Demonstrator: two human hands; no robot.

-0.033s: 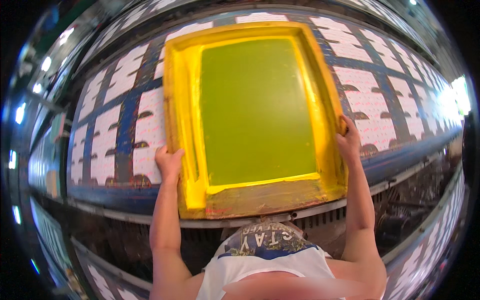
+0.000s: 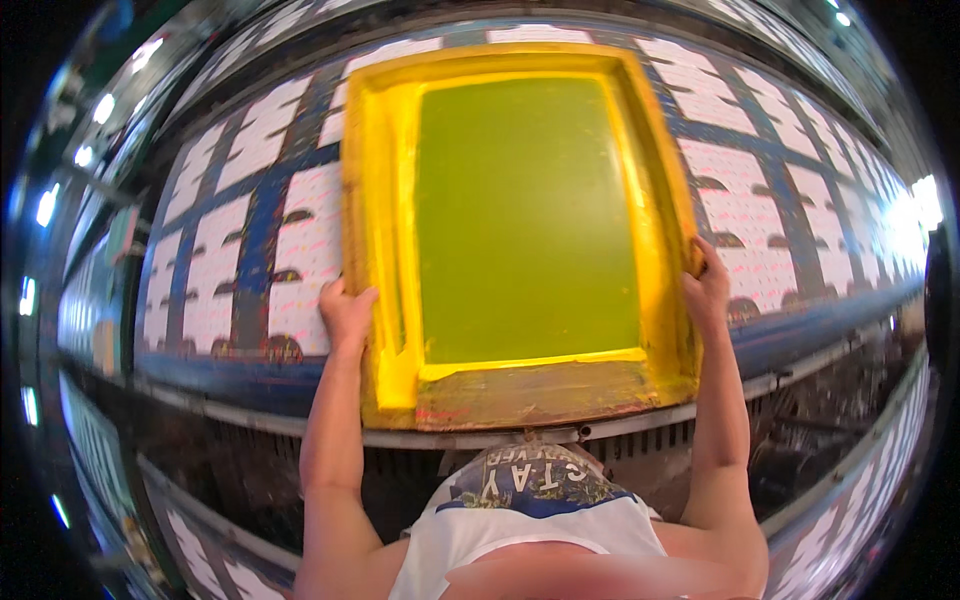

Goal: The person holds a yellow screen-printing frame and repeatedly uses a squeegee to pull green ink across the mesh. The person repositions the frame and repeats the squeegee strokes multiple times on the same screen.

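Observation:
A large yellow-stained rectangular screen frame [image 2: 678, 215] with an olive-green mesh panel [image 2: 527, 225] fills the middle, over a long printing table. Yellow ink lines the panel's margins, and its near bar is stained brown. My left hand [image 2: 345, 310] grips the frame's left side near the lower corner, thumb on the edge. My right hand [image 2: 708, 285] is closed on the right side, a little higher up. The frame's near edge lies by the table's front rail, just in front of my body.
White printed pieces with dark curved shapes [image 2: 735, 200] lie in rows on the blue table [image 2: 250, 245] either side of the frame. A metal rail [image 2: 625, 425] runs along the front. Other long tables appear behind me and beyond this one, under bright lamps.
The whole scene, frame and surroundings alike, sits slightly higher and to the right in the picture. Both hands keep their hold on the frame.

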